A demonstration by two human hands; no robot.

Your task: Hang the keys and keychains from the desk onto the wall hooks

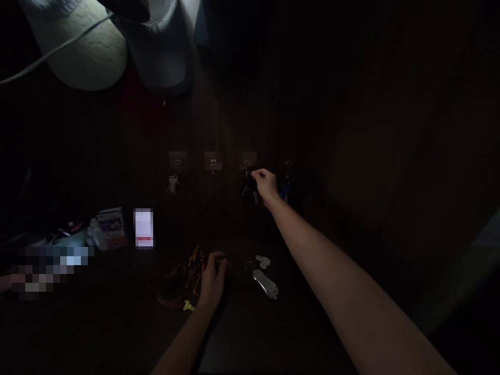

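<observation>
Your right hand (pixel 266 183) is up at the third hook (pixel 247 163), fingers pinched on the keys (pixel 250 187) hanging just below it, center of frame. Looks like you're mid hang or unhook; next you'd need to work the ring over the hook tip. Your left hand (pixel 213 281) rests loosely curled on the table (pixel 117 323), touching a dark bundle (pixel 191 268), with a fob (pixel 265 284) just right of it.

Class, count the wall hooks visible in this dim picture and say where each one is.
4, in one row on the wall: far-left hook with keys, second hook bare, third hook at the right hand, fourth hook. Darkness may hide more.
</observation>
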